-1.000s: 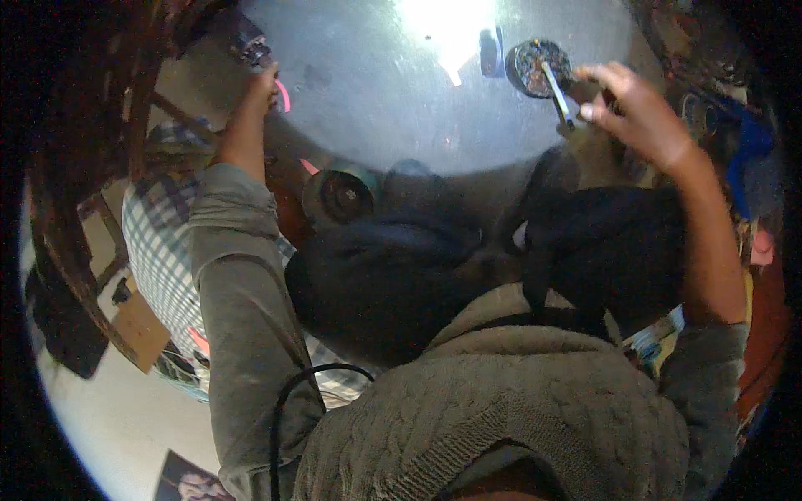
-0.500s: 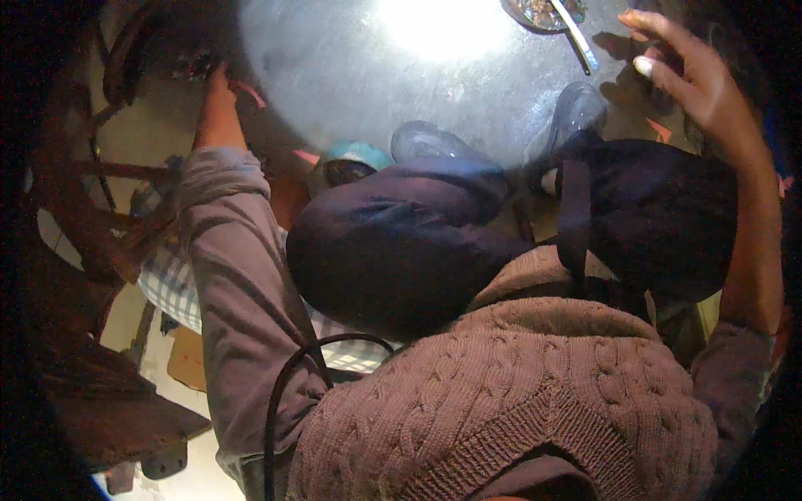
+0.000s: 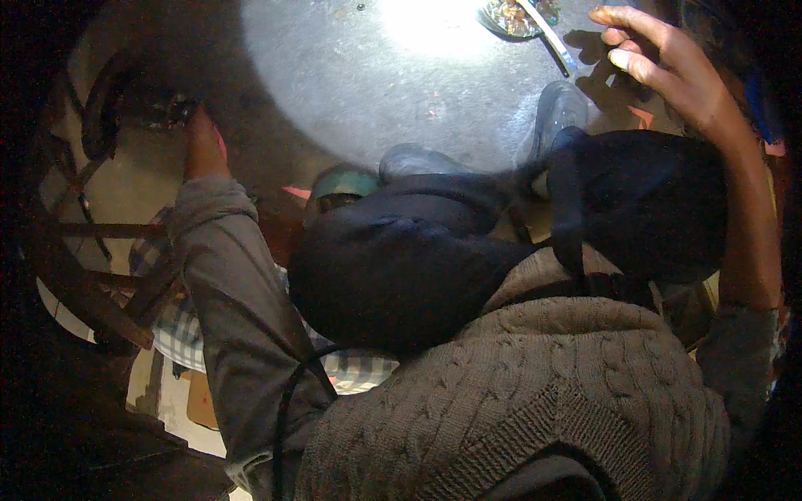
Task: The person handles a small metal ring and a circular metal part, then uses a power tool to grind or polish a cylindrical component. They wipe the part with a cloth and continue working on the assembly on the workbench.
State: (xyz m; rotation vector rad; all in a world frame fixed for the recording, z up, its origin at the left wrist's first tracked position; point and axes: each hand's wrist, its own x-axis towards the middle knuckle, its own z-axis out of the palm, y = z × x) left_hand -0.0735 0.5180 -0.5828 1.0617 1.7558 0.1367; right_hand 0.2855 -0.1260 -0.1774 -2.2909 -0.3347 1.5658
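Note:
My right hand (image 3: 672, 71) hovers at the upper right with its index finger stretched out and its thumb apart from it. The other fingers curl loosely, and nothing shows between them. Left of it, on the grey floor (image 3: 351, 92), is a round dish (image 3: 501, 27) with small shiny bits inside. A slim white stick-like tool (image 3: 551, 46) lies across the dish, its bluish end sticking out over the rim. My left hand (image 3: 203, 142) reaches into shadow at the left, beside a dark object (image 3: 177, 110) I cannot make out. Its fingers are hidden in the dark.
A green rounded container (image 3: 344, 182) stands beside my left knee. My grey shoes (image 3: 418, 159) rest on the floor. Dark wooden framework (image 3: 109, 230) fills the left side, near a checked cloth (image 3: 180, 330). A black cable (image 3: 288, 401) loops by my left arm.
My left hand has shifted left and lower in the picture, into deeper shadow. My right hand appears slightly farther left, as do the dish and tool. The whole view has shifted a little.

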